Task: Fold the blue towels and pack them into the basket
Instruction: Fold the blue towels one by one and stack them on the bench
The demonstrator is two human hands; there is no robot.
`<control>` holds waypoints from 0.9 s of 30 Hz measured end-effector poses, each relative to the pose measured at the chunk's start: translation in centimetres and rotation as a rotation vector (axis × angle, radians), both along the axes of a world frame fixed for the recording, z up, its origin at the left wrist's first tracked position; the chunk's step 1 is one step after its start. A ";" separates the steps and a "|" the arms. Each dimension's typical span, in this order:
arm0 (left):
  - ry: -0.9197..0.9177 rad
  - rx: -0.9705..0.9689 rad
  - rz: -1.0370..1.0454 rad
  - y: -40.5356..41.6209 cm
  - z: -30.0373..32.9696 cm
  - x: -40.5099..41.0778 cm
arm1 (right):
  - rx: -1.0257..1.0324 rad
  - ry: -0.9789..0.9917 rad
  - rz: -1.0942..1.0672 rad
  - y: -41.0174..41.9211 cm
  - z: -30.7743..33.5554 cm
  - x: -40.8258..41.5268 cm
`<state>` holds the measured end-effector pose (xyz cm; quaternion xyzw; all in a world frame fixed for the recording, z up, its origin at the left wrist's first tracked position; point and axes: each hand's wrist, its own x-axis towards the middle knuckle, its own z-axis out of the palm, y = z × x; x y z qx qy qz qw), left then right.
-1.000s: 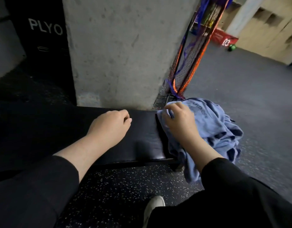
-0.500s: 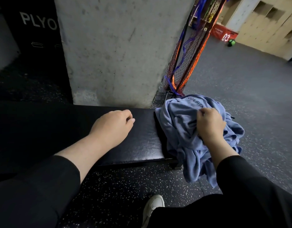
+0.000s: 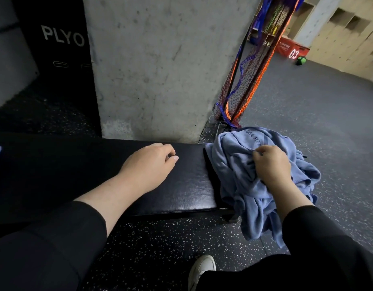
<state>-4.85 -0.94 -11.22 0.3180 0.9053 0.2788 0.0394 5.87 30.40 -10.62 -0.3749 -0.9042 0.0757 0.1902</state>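
Gripping a bunched fold of the blue towels (image 3: 240,164) heaped at the black tabletop's (image 3: 187,190) right end: right hand (image 3: 270,164). Resting on the tabletop, fingers loosely curled, empty: left hand (image 3: 149,164).

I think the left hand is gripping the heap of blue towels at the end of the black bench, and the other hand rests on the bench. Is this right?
Not quite: the hands are swapped. In the head view the right hand grips the heap of blue towels at the end of the black bench, and the left hand rests on the bench, holding nothing.
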 end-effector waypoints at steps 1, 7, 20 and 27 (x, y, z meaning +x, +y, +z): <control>-0.003 0.003 0.000 0.0 0.0 -0.1 | -0.002 0.007 -0.006 -0.1 0.0 0.0; 0.000 0.008 -0.013 0.1 0.0 0.1 | -0.021 0.238 0.003 -0.8 0.9 -0.2; -0.162 0.173 -0.133 0.1 0.2 -0.2 | -0.282 0.338 0.484 -13.4 3.4 -3.8; -0.620 0.661 0.014 0.1 0.8 -0.6 | -0.520 0.421 0.542 -17.8 3.1 -6.5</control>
